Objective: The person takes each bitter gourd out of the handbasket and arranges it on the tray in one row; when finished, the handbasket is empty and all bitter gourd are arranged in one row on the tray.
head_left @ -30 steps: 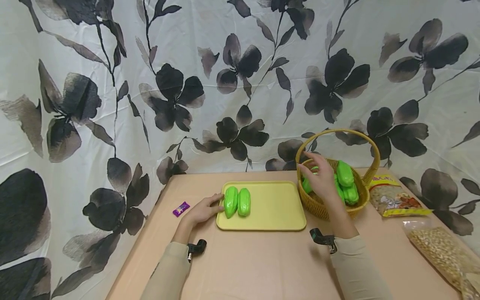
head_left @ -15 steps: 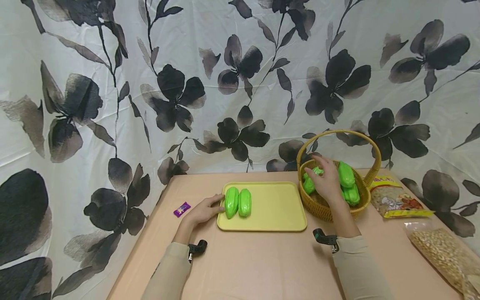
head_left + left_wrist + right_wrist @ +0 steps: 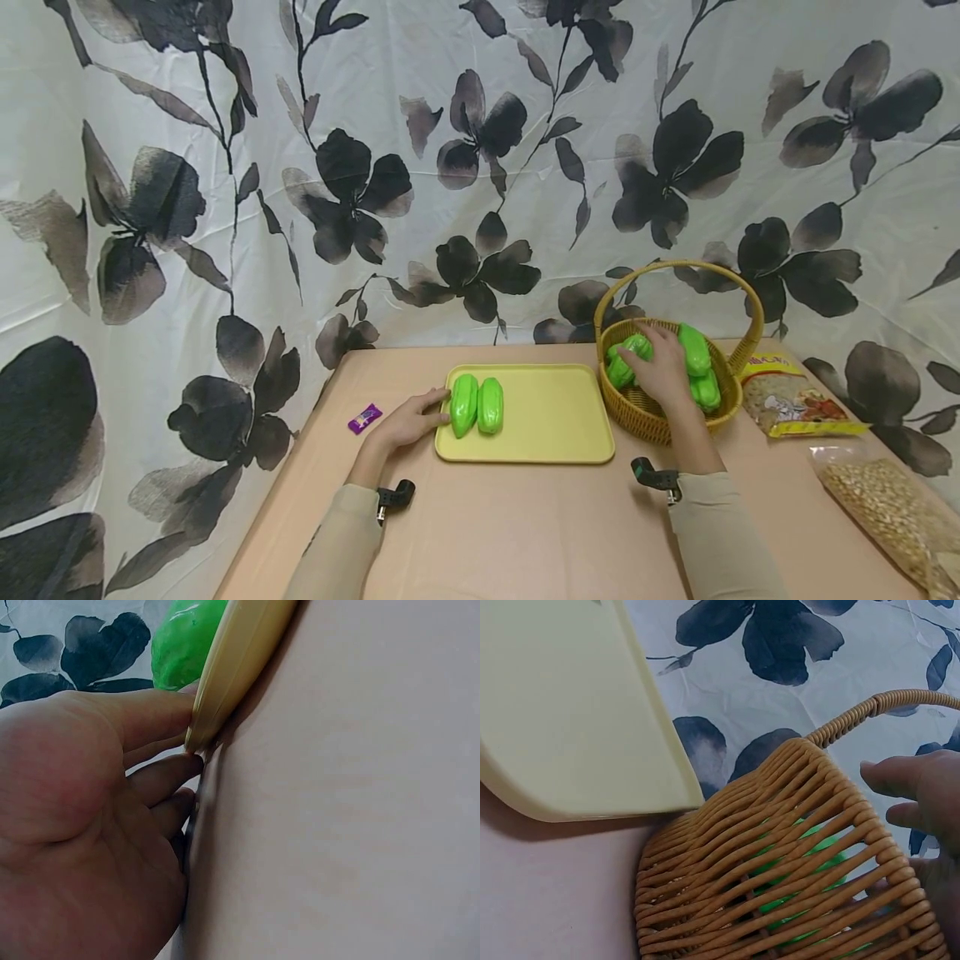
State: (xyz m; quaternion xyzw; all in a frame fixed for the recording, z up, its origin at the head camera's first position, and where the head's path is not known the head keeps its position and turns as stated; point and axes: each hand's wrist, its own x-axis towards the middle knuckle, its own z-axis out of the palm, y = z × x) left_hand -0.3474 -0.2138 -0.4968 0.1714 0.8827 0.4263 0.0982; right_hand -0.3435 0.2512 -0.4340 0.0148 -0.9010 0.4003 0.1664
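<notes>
On the left of a yellow tray (image 3: 551,412) lie two glossy green, ridged, gourd-like pieces (image 3: 491,406) side by side. My left hand (image 3: 408,421) pinches the tray's left edge; in the left wrist view its thumb lies over the rim (image 3: 240,660), with fingers at the underside. My right hand (image 3: 663,367) reaches under the handle of a woven basket (image 3: 637,421), its fingers spread over more green gourd-like pieces (image 3: 696,350). Through the basket's weave (image 3: 727,877), the right wrist view shows some green and part of a finger. The right fingertips are partly hidden.
A small purple wrapped packet (image 3: 364,418) lies left of the tray. Right of the basket is a yellow and red food bag (image 3: 798,400), with a clear bag of pale kernels (image 3: 877,500) in front of it. A floral cloth (image 3: 480,192) hangs behind the table.
My right hand has shifted right and lowered inside the basket, uncovering green pieces on its left side. The left hand stays at the tray's edge.
</notes>
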